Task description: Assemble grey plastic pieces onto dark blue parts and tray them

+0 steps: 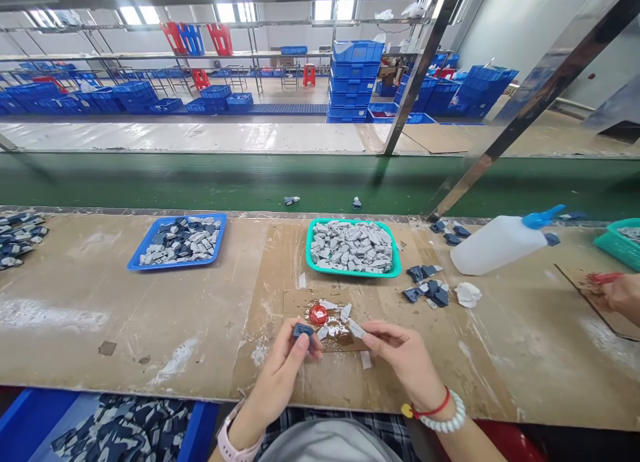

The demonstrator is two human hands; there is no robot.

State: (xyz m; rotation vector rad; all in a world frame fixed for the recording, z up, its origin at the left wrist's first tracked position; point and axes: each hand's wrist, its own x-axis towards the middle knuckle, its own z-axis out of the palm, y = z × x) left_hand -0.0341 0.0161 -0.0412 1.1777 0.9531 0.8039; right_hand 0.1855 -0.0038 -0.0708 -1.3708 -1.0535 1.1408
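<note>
Two hands at work by the near edge of the desk (pixel 125 335). Left hand (pixel 280 365) clenched around a dark blue piece (pixel 303 330), held just over the cardboard sheet (pixel 295 303). Right hand (pixel 403 355) pinching a pale grey sliver (pixel 356 328) between thumb and fingers, its tip over the right side of the sheet. Sheet is smeared brown, with a round red cap (pixel 319 314) and a few pale fragments (pixel 345 311) lying on it. Pink-banded watch (pixel 234 443) on left wrist; red cord and white bead bracelet (pixel 443 412) on right wrist.

Toward the far edge, straight ahead: teal tray (pixel 353 272) heaped with pale grey pieces (pixel 351 247). Further left, blue tray (pixel 177 265) of mixed grey and dark blue pieces (pixel 180 241). Similar pile (pixel 17 239) at left edge of desk. Right of teal tray: loose dark blue pieces (pixel 427 290), crumpled white tissue (pixel 469 294), white plastic bottle (pixel 500 245) with blue nozzle, lying on its side. Right edge: co-worker's hand (pixel 617 295) at a red object (pixel 603 278) on a brown board (pixel 595 302), teal basket (pixel 620 249) beyond. Past the far edge, green conveyor belt (pixel 200 182), stacked blue crates (pixel 355 79).
</note>
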